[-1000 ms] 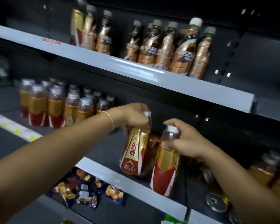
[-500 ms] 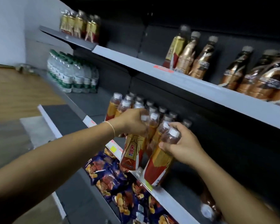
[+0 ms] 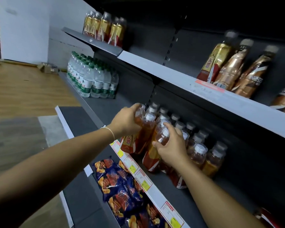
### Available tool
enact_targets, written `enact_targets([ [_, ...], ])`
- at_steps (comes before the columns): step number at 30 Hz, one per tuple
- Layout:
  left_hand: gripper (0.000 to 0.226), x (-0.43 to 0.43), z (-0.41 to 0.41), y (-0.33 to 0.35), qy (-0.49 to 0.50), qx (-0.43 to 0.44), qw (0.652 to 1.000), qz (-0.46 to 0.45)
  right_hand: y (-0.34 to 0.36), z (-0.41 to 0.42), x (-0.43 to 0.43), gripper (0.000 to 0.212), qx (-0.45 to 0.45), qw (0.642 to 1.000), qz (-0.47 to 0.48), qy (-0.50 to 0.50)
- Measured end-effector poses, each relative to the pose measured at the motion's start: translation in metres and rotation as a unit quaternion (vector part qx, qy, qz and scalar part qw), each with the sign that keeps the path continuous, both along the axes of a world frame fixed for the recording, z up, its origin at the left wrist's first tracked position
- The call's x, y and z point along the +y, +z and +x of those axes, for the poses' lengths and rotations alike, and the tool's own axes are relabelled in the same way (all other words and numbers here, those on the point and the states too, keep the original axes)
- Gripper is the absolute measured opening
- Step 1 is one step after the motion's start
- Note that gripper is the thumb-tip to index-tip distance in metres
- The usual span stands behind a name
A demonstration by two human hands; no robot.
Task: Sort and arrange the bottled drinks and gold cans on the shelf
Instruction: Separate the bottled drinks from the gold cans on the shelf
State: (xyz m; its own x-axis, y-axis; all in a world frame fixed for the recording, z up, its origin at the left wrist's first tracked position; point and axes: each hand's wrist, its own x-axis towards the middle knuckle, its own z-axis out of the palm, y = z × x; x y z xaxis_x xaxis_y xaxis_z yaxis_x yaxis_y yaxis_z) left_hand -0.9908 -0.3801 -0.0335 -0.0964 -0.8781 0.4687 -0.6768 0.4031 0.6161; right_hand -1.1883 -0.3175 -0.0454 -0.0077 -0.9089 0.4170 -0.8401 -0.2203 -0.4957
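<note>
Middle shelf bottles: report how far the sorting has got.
Done: a block of amber bottles stands grouped on the middle shelf. In hand: the left hand grips the left-hand bottle and the right hand the right-hand bottle near their tops, both tilted at the block's front. Left: setting those two down, and a lone gold bottle stands beside brown bottles on the upper shelf. No gold cans are in view.

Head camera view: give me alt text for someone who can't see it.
The left hand grips one gold-and-red bottle near its cap, the right hand a second bottle, among matching bottles on the middle shelf. Water bottles stand further left; snack packets lie below.
</note>
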Motion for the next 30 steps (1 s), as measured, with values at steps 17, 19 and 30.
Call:
enact_targets([
  [17,0.082,-0.083,0.008,-0.02,0.025,0.003,0.999,0.032,-0.022,0.014,-0.044,0.08,0.064,0.996,0.016,-0.061],
  [19,0.08,-0.087,0.004,-0.021,0.028,0.0,0.999,0.033,-0.024,0.015,-0.046,0.08,0.065,0.996,0.011,-0.068],
  [30,0.074,-0.098,-0.011,-0.028,0.014,-0.037,0.997,0.059,-0.03,0.02,-0.05,0.083,0.077,0.994,0.0,-0.084],
])
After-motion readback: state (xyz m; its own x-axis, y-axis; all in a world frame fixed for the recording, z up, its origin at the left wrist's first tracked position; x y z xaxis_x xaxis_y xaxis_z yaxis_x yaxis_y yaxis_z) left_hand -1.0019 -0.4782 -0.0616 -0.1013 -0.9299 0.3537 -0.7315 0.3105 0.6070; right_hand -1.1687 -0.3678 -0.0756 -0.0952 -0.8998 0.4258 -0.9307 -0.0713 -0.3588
